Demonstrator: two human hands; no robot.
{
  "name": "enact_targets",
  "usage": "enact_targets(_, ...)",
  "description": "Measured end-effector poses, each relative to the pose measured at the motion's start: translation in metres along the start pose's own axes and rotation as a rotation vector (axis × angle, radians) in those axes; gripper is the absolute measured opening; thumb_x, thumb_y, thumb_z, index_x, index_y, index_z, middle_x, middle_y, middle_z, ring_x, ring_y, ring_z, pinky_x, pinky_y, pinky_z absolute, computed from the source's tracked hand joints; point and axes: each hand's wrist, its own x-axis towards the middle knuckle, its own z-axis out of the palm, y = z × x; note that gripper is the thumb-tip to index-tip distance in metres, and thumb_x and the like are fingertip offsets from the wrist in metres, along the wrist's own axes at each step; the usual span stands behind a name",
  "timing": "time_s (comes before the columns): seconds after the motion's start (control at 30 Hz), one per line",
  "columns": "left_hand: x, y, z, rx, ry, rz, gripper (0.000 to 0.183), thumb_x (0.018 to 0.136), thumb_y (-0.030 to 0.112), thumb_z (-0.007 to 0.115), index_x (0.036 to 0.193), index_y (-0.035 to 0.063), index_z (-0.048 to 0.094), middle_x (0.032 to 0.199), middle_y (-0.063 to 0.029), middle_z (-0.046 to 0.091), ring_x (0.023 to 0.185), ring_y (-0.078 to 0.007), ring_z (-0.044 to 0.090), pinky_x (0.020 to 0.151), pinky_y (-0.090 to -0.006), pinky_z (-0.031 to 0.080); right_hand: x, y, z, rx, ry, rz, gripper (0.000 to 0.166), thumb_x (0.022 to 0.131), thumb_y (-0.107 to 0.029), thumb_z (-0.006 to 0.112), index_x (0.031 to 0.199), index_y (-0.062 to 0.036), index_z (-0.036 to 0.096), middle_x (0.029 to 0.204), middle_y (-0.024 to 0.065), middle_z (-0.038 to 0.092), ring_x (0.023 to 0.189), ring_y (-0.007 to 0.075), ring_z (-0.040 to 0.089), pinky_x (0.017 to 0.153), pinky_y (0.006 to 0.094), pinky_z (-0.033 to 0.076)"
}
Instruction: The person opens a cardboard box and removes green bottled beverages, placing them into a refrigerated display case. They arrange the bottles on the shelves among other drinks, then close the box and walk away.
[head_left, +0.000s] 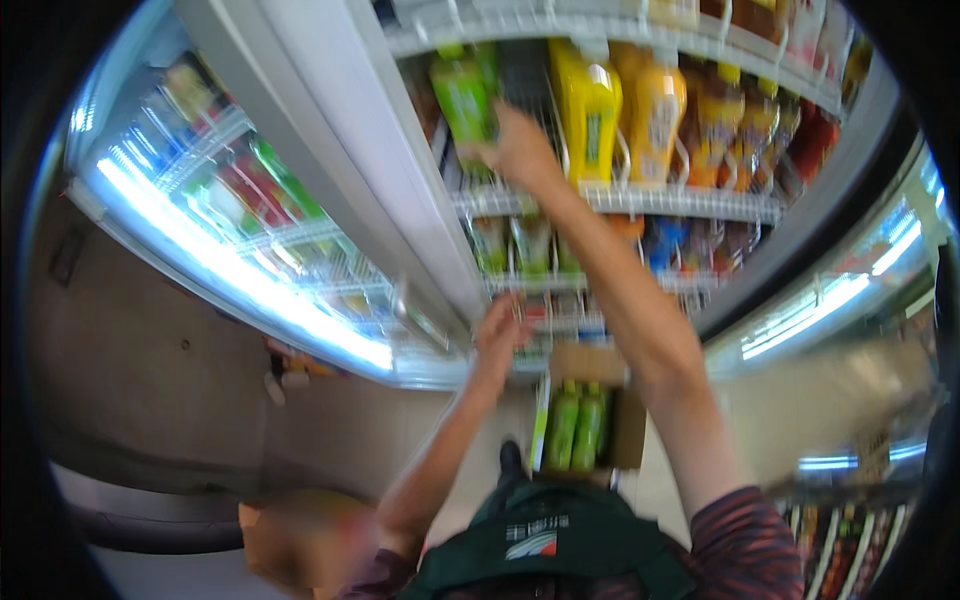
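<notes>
Up in an open glass-door cooler, my right hand has its fingers round the lower part of a green bottle on a wire shelf. To the right of that bottle stand yellow bottles and orange-yellow bottles. My left hand is lower down, before the lower shelves, with fingers partly bent; blur hides whether it holds anything. Below, between my arms, an open cardboard box holds several green bottles lying side by side.
The open cooler door stands at the left beside the shelves, with a bright light strip along the neighbouring cooler. A wire shelf edge runs below the bottles. Another lit cooler is at the right. The tiled floor shows beneath my left arm.
</notes>
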Motion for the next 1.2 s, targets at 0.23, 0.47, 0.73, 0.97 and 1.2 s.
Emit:
enact_targets(0.23,-0.024,-0.013,-0.015,0.097,-0.110,-0.151,0.050,0.092,0.006,0.048,0.141,0.0022,0.054,0.140,-0.0109,0.058,0.109,-0.0219,0.067,0.095,-0.0368,0.053,-0.192,-0.015,-0.095,0.345,-0.059,0.143,0.032,0.097,-0.021,0.071,0.119,0.0019,0.068,0.098,0.0057,0.073,0.089,0.0096,0.066,0.079,0.0265,0.054)
enact_targets(0.47,-0.034,-0.092,0.004,0.201,-0.387,-0.452,0.044,0.095,0.010,0.049,0.138,0.0065,0.058,0.138,-0.0096,0.060,0.114,-0.0205,0.063,0.094,-0.0339,0.052,-0.459,0.105,-0.087,0.034,-0.382,0.977,0.033,0.091,-0.022,0.071,0.110,0.0053,0.070,0.097,0.0213,0.074,0.088,0.0255,0.072,0.083,0.0369,0.055)
enact_targets(0.73,-0.071,-0.186,0.044,0.253,-0.230,-0.863,0.072,0.086,0.018,0.061,0.155,0.0145,0.040,0.156,-0.0126,0.039,0.144,-0.0331,0.031,0.112,-0.0670,0.021,-0.529,0.119,-0.015,-0.184,-0.602,1.209,0.066,0.075,-0.034,0.082,0.121,0.0078,0.059,0.115,0.0286,0.068,0.112,0.0395,0.066,0.097,0.0454,0.052)
enact_targets(0.97,-0.070,-0.199,0.023,0.325,-0.199,-0.767,0.074,0.084,0.011,0.060,0.155,0.0109,0.039,0.153,-0.0165,0.043,0.140,-0.0305,0.040,0.110,-0.0487,0.032,-0.527,0.122,-0.019,-0.061,-0.569,1.289,0.078,0.070,-0.029,0.086,0.128,0.0098,0.051,0.127,0.0279,0.064,0.121,0.0381,0.062,0.100,0.0433,0.051)
enact_targets(1.2,-0.066,-0.199,0.034,1.029,-0.557,0.104,0.059,0.085,0.009,0.060,0.143,0.0074,0.051,0.150,-0.0228,0.044,0.140,-0.0485,0.037,0.119,-0.0520,0.030,-0.540,0.102,-0.025,0.453,-0.305,1.224,0.079,0.072,-0.018,0.083,0.139,0.0055,0.049,0.122,0.0197,0.067,0.109,0.0279,0.065,0.097,0.0366,0.050)
